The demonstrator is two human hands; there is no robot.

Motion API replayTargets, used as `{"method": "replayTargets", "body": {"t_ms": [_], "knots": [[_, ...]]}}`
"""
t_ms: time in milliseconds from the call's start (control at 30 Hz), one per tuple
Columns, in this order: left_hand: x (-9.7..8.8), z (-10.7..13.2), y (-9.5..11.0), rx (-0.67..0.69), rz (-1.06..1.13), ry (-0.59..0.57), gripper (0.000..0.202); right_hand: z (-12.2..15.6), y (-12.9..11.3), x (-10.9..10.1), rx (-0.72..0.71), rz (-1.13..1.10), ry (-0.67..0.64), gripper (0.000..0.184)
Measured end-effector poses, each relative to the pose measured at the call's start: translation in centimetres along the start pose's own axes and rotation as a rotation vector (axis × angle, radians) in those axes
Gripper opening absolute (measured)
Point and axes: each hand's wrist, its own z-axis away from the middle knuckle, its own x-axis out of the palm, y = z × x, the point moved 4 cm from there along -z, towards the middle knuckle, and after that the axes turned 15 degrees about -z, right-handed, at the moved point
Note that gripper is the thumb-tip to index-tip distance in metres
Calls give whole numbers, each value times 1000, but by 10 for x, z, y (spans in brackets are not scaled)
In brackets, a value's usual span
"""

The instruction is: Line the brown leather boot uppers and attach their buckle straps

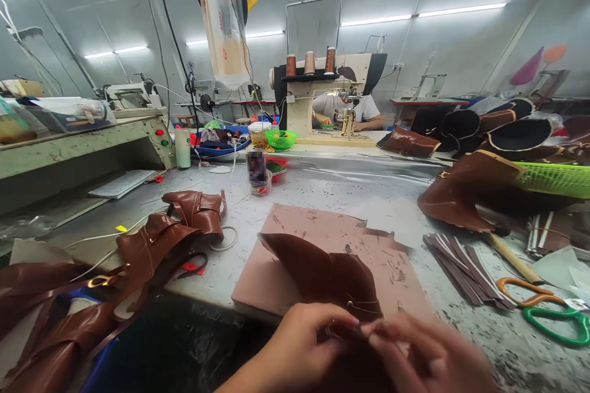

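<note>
A dark brown leather boot upper [332,270] lies at the near edge of a pinkish cutting board [313,218], with a small gold-coloured fitting and a thin strap at its right side. Just in front of that fitting, my left hand [308,344] is closed, thumb and finger pinching a small dark piece of the upper. Opposite it, my right hand [428,350] pinches the same spot, its fingertips almost meeting the left ones. The right hand is blurred. The exact detail between the fingertips is too small to make out, and the upper's lower part disappears behind the hands.
More brown boot uppers [152,239] are heaped at the left. A finished-looking boot shaft [470,190], dark leather strips [465,270], orange-handled scissors [530,291] and green-handled scissors [557,325] lie at the right. Behind stands a sewing machine [299,104], with a person beyond it.
</note>
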Motion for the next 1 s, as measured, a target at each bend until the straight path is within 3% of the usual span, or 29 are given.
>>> {"method": "replayTargets", "body": {"t_ms": [67,100,200,267,400,467,600,700,867,967,1000], "knots": [[0,-2,-1,-26,137,-16,26,-11,11,-17,5,107,54,7],[-1,-4,-2,-41,189,-13,24,-15,16,-21,0,153,15,6],[-1,-9,-9,-97,301,13,21,-19,28,-20,-29,220,-238,19],[-1,-10,-11,-119,330,17,21,-18,30,-16,-87,221,-334,26],[2,-11,-9,-122,302,38,15,-18,26,-11,-173,224,-311,24],[3,-11,-7,-122,301,53,9,-22,25,-6,-88,155,-372,25],[6,-11,-5,-145,345,58,12,-28,30,9,328,67,-679,25],[7,-12,-7,-174,369,47,17,-30,33,13,528,98,-791,24],[6,-11,-12,-204,434,77,23,-26,34,14,513,142,-871,26],[7,-10,-16,-209,480,91,25,-16,38,12,418,110,-814,32],[7,-10,-18,-212,499,93,26,-11,39,12,349,90,-791,43]]}}
